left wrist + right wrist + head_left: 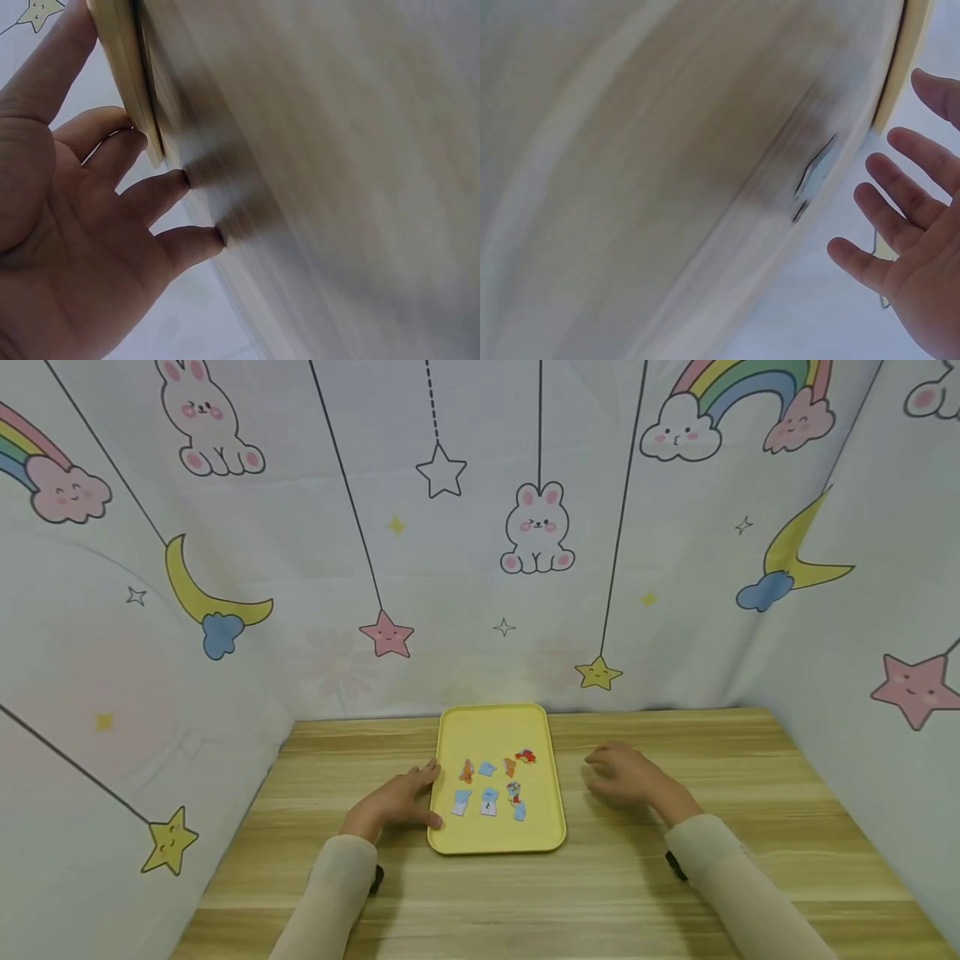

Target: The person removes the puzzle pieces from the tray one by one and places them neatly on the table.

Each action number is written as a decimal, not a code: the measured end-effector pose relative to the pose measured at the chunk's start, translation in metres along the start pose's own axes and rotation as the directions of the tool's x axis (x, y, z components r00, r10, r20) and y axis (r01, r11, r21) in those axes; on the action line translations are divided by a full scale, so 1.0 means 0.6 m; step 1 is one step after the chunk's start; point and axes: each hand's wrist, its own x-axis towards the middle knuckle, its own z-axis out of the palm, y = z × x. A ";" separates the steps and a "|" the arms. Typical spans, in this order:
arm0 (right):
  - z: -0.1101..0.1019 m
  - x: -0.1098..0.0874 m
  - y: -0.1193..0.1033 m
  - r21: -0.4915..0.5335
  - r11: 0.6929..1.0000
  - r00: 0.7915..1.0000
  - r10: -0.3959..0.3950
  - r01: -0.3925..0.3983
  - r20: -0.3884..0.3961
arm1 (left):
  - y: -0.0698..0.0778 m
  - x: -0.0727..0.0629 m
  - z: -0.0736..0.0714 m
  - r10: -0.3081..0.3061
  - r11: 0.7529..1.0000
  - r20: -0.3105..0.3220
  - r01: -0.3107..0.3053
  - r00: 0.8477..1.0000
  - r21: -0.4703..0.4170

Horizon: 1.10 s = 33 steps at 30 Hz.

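My left hand (397, 800) rests at the left side of a yellow tray (491, 839). In the left wrist view its thumb and nearer fingertips touch the tray's rim (124, 67), while the other fingertips reach down to the tabletop. On the tray lie several small flat cutout pieces: orange ones (467, 771), light blue ones (489, 802) and a red one (526, 757). To the tray's right, my right hand (626, 774) hovers over the table holding nothing, fingers spread and slightly bent in the right wrist view. Beneath it shows a pale, dark-edged patch (815, 169), too blurred to identify.
The wood-grain table (495, 910) extends on both sides of the tray. A white cloth (465, 568) printed with bunnies, stars, moons and rainbows hangs behind the table and along its sides. A dark band (677, 865) sits at the right wrist.
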 end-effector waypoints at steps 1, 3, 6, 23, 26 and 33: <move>0.002 0.003 -0.002 0.007 1.000 1.000 -0.004 0.004 0.002 | 0.000 0.000 0.000 -0.002 1.000 0.000 0.002 1.000 0.001; 0.006 0.010 -0.009 0.009 1.000 1.000 -0.018 0.018 0.008 | 0.000 0.001 0.001 -0.002 1.000 -0.001 0.002 1.000 0.001; 0.010 0.018 -0.022 0.009 1.000 0.999 -0.030 0.030 0.015 | 0.002 0.000 0.001 -0.004 1.000 -0.002 0.004 1.000 -0.002; 0.025 0.047 -0.092 -0.007 0.998 0.997 -0.069 0.070 0.031 | 0.008 -0.004 -0.005 -0.002 1.000 -0.004 0.002 1.000 -0.003; 0.033 0.054 -0.100 0.016 0.999 0.998 -0.048 0.047 0.049 | 0.007 -0.004 -0.003 -0.001 1.000 -0.006 0.001 1.000 0.000; 0.045 0.062 -0.119 0.075 0.997 0.996 -0.035 0.029 0.077 | 0.006 -0.002 0.001 -0.009 1.000 -0.009 0.009 1.000 0.008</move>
